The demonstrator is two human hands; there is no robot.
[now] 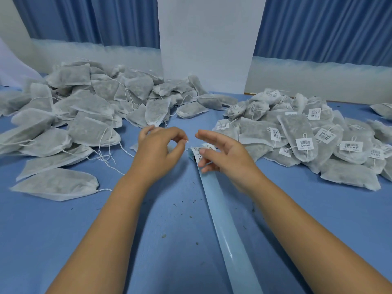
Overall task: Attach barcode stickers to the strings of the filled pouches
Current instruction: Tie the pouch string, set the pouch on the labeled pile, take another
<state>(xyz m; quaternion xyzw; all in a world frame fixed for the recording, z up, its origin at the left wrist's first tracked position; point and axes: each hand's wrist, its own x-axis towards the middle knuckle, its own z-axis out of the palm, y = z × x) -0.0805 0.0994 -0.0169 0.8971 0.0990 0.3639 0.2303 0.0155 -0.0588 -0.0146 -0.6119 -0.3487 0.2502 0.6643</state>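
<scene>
My left hand (161, 149) hovers at the table's middle, thumb and forefinger pinched together on what looks like a thin white pouch string (187, 141). A pouch corner (134, 147) peeks out under that hand. My right hand (224, 155) is beside it with loosely spread fingers, and its lower fingertips touch the barcode sticker (196, 154) at the curled end of the pale blue backing strip (224, 219). The unlabelled filled pouches (84, 115) are heaped on the left. The pouches with barcode stickers on their strings (307, 136) are heaped on the right.
The blue table cloth (169, 230) carries small dark crumbs between my forearms. The backing strip runs from the hands toward the bottom edge. A white panel (207, 49) and blue curtains (318, 28) stand behind the table. One loose pouch (57, 184) lies at the near left.
</scene>
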